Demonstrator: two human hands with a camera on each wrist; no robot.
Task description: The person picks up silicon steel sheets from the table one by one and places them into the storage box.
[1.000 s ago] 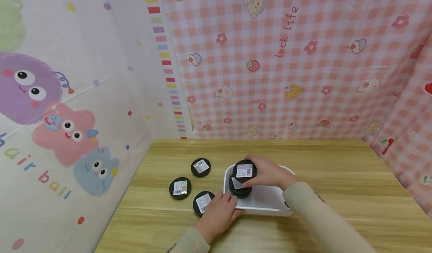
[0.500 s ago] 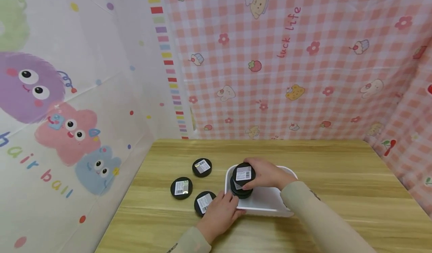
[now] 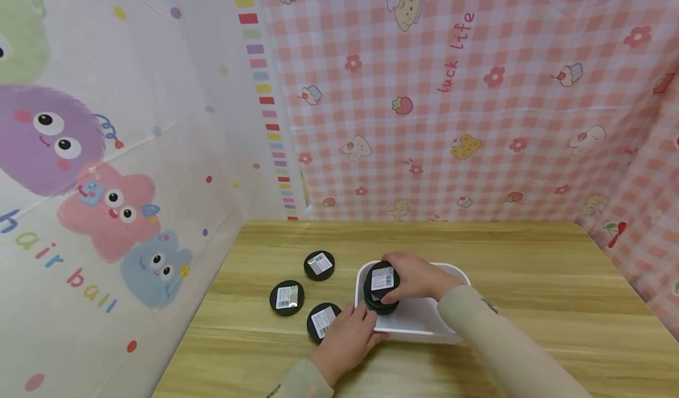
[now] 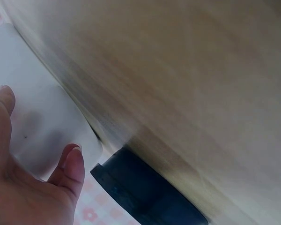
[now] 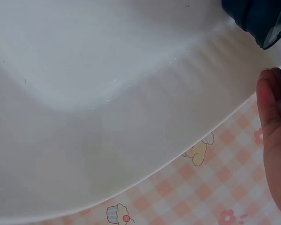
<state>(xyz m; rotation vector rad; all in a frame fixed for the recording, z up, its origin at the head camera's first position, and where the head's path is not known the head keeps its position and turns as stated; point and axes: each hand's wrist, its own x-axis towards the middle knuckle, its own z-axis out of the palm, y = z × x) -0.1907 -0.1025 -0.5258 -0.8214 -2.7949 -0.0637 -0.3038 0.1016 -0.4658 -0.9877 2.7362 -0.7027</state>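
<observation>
My right hand point(image 3: 418, 277) grips a round black tin point(image 3: 383, 279) with a white barcode label, from its right side. The tin is over a stack of similar black tins point(image 3: 381, 307) at the left end of a white plastic bin point(image 3: 419, 331). Whether it touches the stack I cannot tell. In the right wrist view, the fingers point(image 5: 271, 101) are at the right edge beside dark tins point(image 5: 253, 18). My left hand point(image 3: 347, 336) holds the bin's near left corner, fingers over the rim. The left wrist view has its thumb against the outer wall point(image 4: 42, 93).
Left of the bin, three labelled black tins lie on the wooden table point(image 3: 530, 280): a back one point(image 3: 319, 265), a left one point(image 3: 287, 298) and a near one point(image 3: 322, 321) partly behind my left hand. Patterned cloths point(image 3: 451, 91) hang behind and at the sides.
The tin in my right hand has come down and slightly nearer, covering more of the stack below it. My left hand keeps its hold on the bin. The head view shifts slightly.
</observation>
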